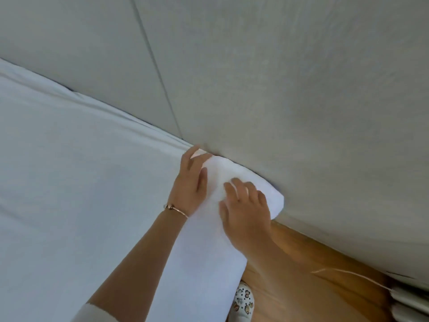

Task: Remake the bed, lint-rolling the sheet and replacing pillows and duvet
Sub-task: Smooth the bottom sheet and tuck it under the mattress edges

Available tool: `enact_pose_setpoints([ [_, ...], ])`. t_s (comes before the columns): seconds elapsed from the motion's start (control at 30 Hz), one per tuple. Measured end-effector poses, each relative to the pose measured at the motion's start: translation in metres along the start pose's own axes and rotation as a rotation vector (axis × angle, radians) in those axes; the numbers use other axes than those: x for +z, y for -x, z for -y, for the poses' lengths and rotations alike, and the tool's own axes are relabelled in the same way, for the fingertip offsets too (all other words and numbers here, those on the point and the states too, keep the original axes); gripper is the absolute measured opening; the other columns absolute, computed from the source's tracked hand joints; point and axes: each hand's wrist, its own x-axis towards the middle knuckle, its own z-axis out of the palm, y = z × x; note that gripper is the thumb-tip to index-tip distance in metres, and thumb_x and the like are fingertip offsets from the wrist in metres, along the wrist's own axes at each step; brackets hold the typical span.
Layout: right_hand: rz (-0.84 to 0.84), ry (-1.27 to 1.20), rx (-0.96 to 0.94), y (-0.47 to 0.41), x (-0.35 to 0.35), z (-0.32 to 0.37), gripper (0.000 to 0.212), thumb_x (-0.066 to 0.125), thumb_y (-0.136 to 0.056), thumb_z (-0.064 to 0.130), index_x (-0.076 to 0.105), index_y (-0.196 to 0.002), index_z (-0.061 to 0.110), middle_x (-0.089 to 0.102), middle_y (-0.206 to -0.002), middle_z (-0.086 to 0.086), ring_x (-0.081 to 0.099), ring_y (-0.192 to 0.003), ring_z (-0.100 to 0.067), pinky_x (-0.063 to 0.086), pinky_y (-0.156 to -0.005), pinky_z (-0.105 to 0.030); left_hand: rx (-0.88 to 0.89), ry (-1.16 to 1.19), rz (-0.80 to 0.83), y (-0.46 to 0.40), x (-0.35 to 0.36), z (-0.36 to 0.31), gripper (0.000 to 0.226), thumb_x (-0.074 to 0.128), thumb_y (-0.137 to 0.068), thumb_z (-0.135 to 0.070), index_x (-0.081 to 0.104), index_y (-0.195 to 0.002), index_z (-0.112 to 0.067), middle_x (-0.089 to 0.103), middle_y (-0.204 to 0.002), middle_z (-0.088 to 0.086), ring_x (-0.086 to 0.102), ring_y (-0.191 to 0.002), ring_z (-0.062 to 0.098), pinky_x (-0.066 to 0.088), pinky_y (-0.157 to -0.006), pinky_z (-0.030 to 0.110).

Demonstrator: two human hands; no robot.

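We see a smooth white sheet [69,182] stretched over the bed, faintly creased along the grey padded headboard [278,89]; at the bed's corner [267,196] the cloth rounds into a soft bulge touching the headboard; the left hand [191,182] lies flat on it, fingers straight, holding nothing; the right hand [246,205] presses beside it, fingers spread and slightly bent; a thin bracelet [176,209] circles the left wrist; beyond lie the glossy wooden floor [325,263] and a patterned slipper [243,300].
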Motion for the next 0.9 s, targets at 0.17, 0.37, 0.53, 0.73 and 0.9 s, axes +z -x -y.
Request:
enact_pose_setpoints([
  [0.17,0.303,0.107,-0.140,-0.002,0.017,-0.026,0.052,-0.006,-0.095,0.059,-0.018,-0.145,0.056,-0.027,-0.155,0.027,-0.025,-0.145,-0.004,-0.006,-0.121,-0.046,-0.338,-0.642,0.468,0.031,-0.031,0.033,0.061,0.009,-0.091,-0.068,0.001,-0.149,-0.049,-0.013,-0.161,-0.004,-0.016,-0.147,0.024,-0.009,-0.118,0.047],
  [0.37,0.353,0.249,0.066,0.009,0.015,0.013,0.060,-0.018,-0.087,0.053,-0.025,-0.146,0.048,-0.035,-0.154,0.014,-0.022,-0.148,-0.018,-0.004,-0.120,-0.047,-0.329,-0.408,0.580,0.020,-0.048,0.036,0.058,0.016,-0.098,-0.060,0.003,-0.152,-0.043,-0.016,-0.161,-0.004,-0.018,-0.147,0.020,-0.012,-0.118,0.041],
  [0.53,0.294,0.408,-0.060,-0.018,-0.013,0.059,0.056,0.034,-0.098,0.031,0.027,-0.152,0.017,0.022,-0.161,-0.007,0.026,-0.145,-0.026,0.016,-0.119,-0.041,-0.284,-0.235,0.430,0.070,-0.102,0.042,0.052,0.024,-0.104,-0.040,0.004,-0.152,-0.036,-0.008,-0.161,-0.009,-0.012,-0.148,0.012,-0.008,-0.119,0.031],
  [0.73,0.273,0.299,-0.400,-0.103,-0.010,0.155,0.052,0.036,-0.102,0.031,0.026,-0.152,0.020,0.026,-0.159,-0.001,0.038,-0.136,-0.024,0.035,-0.104,-0.037,-0.469,-0.326,0.332,0.105,-0.162,0.081,0.056,0.034,-0.102,-0.034,0.010,-0.153,-0.034,-0.006,-0.161,-0.012,-0.004,-0.148,0.013,0.006,-0.120,0.027],
  [0.9,0.380,0.238,-0.492,-0.167,0.007,0.207,0.054,0.036,-0.103,0.037,0.023,-0.153,0.020,0.018,-0.161,-0.001,0.026,-0.143,-0.026,0.033,-0.109,-0.041,-0.600,-0.398,0.331,0.073,-0.185,0.118,0.056,0.029,-0.103,-0.039,0.005,-0.154,-0.035,-0.009,-0.161,-0.007,-0.009,-0.148,0.013,0.000,-0.120,0.030],
])
